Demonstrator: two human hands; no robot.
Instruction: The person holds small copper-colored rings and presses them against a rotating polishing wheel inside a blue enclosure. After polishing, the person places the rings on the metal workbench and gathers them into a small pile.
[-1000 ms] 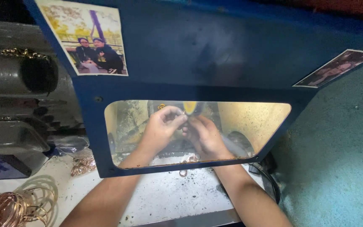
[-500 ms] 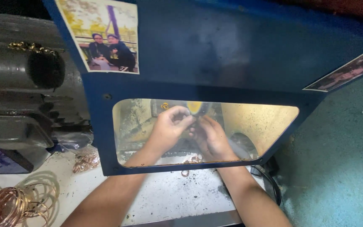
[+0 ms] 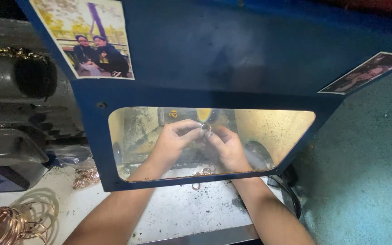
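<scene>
At the far left edge, a bundle of thin copper-coloured wire bangles [image 3: 3,224] lies on the pale, speckled tabletop [image 3: 182,213], below a grey ribbed metal motor housing [image 3: 17,104]. A smaller heap of gold-toned rings [image 3: 86,177] sits near the lower left corner of the blue metal shield [image 3: 232,54], a slanted hood with a scratched clear window [image 3: 277,131] cut into it. A colour photograph of two seated people [image 3: 89,41] is stuck to the shield's upper left.

Both forearms reach under the shield, and the hands show through the window. The left hand [image 3: 171,143] has its fingers [image 3: 187,127] pinched on a small gold-coloured ring [image 3: 206,127], held up near a yellow polishing wheel [image 3: 203,113] behind it. The right hand [image 3: 227,147] meets it from the other side, fingers curled and grasping the same ring. A few loose rings [image 3: 205,170] lie on the tabletop beneath the hands.

On the shield's right edge a second, narrow photograph [image 3: 364,72] is stuck at an angle. Further right is a teal rough wall [image 3: 373,172].
</scene>
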